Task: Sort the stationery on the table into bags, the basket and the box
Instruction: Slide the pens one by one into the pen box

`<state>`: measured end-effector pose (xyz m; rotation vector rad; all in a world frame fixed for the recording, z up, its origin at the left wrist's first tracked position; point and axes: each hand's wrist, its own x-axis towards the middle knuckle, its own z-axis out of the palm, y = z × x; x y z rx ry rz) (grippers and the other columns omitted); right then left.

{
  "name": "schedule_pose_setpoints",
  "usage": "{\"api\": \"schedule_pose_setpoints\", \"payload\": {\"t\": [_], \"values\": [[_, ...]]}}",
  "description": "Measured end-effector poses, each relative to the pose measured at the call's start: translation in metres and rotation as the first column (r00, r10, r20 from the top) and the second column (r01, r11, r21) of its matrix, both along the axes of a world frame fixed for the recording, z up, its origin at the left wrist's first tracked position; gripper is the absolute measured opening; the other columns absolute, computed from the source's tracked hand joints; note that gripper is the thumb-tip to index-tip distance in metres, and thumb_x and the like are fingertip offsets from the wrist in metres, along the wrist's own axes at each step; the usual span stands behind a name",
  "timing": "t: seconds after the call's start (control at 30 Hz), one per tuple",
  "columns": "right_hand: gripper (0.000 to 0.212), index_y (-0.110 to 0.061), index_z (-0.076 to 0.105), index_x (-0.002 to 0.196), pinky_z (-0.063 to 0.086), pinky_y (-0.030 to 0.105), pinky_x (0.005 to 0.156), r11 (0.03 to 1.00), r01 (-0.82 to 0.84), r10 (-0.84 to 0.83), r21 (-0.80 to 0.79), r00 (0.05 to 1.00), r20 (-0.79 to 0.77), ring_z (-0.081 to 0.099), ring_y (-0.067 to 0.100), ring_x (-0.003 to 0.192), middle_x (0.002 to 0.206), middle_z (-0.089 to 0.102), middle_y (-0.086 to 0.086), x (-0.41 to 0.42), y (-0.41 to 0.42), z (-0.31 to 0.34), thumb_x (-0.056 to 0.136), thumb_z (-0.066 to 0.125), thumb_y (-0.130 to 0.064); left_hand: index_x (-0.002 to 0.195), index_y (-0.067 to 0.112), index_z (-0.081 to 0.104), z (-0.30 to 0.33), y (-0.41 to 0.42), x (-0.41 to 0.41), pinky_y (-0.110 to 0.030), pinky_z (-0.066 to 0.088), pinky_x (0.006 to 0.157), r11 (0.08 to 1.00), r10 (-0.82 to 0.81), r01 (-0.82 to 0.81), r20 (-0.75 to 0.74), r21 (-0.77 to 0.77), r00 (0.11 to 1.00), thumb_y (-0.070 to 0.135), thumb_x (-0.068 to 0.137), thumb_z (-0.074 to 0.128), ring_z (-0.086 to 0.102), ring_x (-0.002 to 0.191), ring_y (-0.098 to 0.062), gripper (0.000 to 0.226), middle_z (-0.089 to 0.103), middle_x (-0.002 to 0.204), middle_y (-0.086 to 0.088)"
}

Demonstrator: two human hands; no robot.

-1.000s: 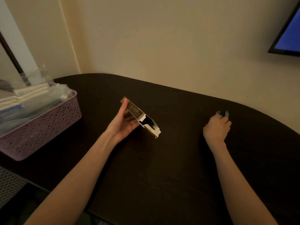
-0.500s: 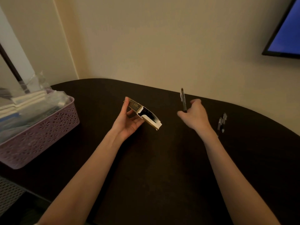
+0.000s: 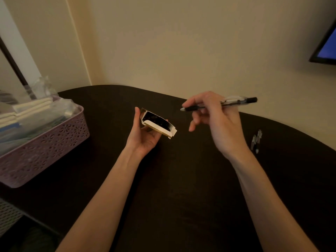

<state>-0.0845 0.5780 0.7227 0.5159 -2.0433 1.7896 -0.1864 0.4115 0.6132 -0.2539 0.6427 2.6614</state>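
My left hand [image 3: 143, 137] holds a small open cardboard box [image 3: 157, 124] above the dark table [image 3: 181, 188], its open end turned to the right and dark pen ends showing inside. My right hand [image 3: 216, 122] pinches a black and clear pen [image 3: 234, 102] lying almost level, tip pointing left toward the box's opening, a short gap away. Two more pens [image 3: 256, 140] lie side by side on the table to the right of my right wrist.
A pink perforated basket [image 3: 45, 148] stands at the table's left edge, filled with clear bags and white notebooks. A white perforated container [image 3: 9, 215] sits lower left, below the table. A screen [image 3: 325, 46] hangs on the wall at upper right.
My right hand picked one pen from the group at the right, carried it left and turned it from upright to level, tip toward the box. The left hand tilted the box's opening up.
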Motion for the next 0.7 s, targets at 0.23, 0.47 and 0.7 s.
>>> {"api": "schedule_pose_setpoints", "payload": {"t": [0.23,0.47,0.7], "values": [[0.01,-0.004,0.061,0.093,0.056,0.024,0.064,0.981,-0.043,0.047,0.189,0.999,-0.016,0.069,0.014,0.074,0.084,0.066,0.006,0.0,-0.006,-0.006,0.086,0.068,-0.007,0.138,0.005,0.044,-0.011,-0.001,-0.007,-0.041,0.045,0.106,0.998,-0.054,0.054,-0.015,0.039,0.998,0.056,0.069,0.078,0.062,0.115,-0.036,0.092,0.06,0.129,-0.023],[0.009,-0.009,0.068,0.094,0.057,0.028,0.071,0.967,-0.048,0.066,0.25,0.996,-0.065,0.067,0.014,0.086,0.094,0.065,0.002,0.002,-0.01,-0.01,0.087,0.067,-0.005,0.141,0.005,0.042,-0.016,0.004,-0.008,-0.042,0.041,0.11,0.992,-0.119,0.121,-0.089,0.019,0.989,0.056,0.076,0.074,0.056,0.123,-0.035,0.088,0.055,0.136,-0.022],[0.017,-0.028,0.063,0.109,0.052,0.023,0.085,0.837,-0.084,0.071,0.541,0.996,0.046,0.05,-0.003,0.103,0.11,0.048,-0.012,0.0,-0.013,-0.017,0.096,0.052,-0.032,0.141,0.006,0.044,-0.015,0.007,-0.005,-0.044,0.037,0.113,0.99,-0.141,0.137,-0.13,-0.036,0.981,0.055,0.079,0.072,0.055,0.124,-0.037,0.083,0.052,0.138,-0.023]]}}
